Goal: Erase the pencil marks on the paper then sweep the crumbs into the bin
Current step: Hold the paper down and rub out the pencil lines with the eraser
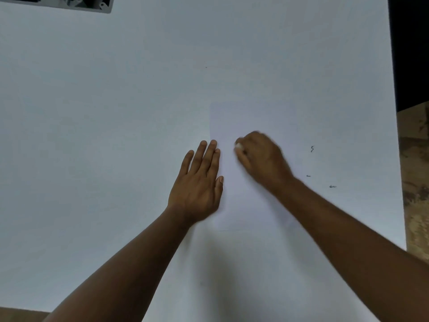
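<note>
**Two hands on a sheet of paper, one pinning, one rubbing**

A white sheet of paper [234,182] lay flat on the pale table [104,112], slightly right of the frame's middle, its edges faint against the surface. The left hand [199,182] rested palm down, fingers straight and close together, pointing toward 12 o'clock. It lay across the paper's left edge, with the index finger and thumb on the sheet and the other fingers on the table. It was flat and spread, gripping nothing.

The right hand [262,159] came in from 4 o'clock and sat over the middle of the sheet, knuckles up, fingers curled tightly inward. A small white eraser [238,146] showed at the fingertips, at the hand's 9 o'clock side, pinched there and pressed to the paper. The hand was blurred, so the exact grip could not be made out.

No pencil marks could be discerned on the visible part of the sheet. Dark crumbs [312,149] lay on the table at 3 o'clock from the right hand, clear of the paper: one curled piece further up, two smaller bits [332,186] lower and nearer the table's right edge.

At the 11 o'clock corner of the frame, a grey box-like object [88,3] was cut off by the picture's edge; whether it was the bin could not be told. Mottled brown floor [415,182] showed beyond the table's right edge.
</note>
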The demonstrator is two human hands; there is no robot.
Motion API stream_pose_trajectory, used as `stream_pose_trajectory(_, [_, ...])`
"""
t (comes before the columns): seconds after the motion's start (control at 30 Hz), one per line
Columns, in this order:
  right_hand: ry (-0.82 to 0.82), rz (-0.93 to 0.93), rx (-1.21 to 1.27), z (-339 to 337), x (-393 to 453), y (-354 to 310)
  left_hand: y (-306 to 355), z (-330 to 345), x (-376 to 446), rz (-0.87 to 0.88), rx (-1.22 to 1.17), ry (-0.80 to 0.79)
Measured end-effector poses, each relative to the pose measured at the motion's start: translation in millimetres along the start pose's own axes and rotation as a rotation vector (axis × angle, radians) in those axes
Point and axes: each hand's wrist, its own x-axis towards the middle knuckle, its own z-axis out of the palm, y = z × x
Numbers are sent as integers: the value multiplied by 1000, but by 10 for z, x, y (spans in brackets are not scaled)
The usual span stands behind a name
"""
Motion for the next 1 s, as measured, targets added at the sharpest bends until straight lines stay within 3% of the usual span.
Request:
stream_pose_trajectory(0.17, [130,188,-19,-181,177,376,7,-3,1,-4,-8,-8])
stream_pose_trajectory(0.3, [-21,-77,80,12,-16,-64,-4,-1,10,-3,-10,-7])
stream_pose_trajectory(0.4, [-94,-199,44,47,72,9,5,-4,7,3,-13,-27])
stream_pose_trajectory(0.63, [69,-2,-79,-69,734,355,4,-11,7,-5,-18,-49])
stream_pose_trajectory(0.8, [-72,-185,36,103,329,-111,2,-1,12,-2,-26,-19])
stream_pose_trajectory(0.9, [-110,-220,-39,93,405,2,11,9,-1,-10,-29,-15])
stream_pose_trajectory(1.0, [-19,-39,-194,-77,684,327,10,15,8,-16,-27,-23])
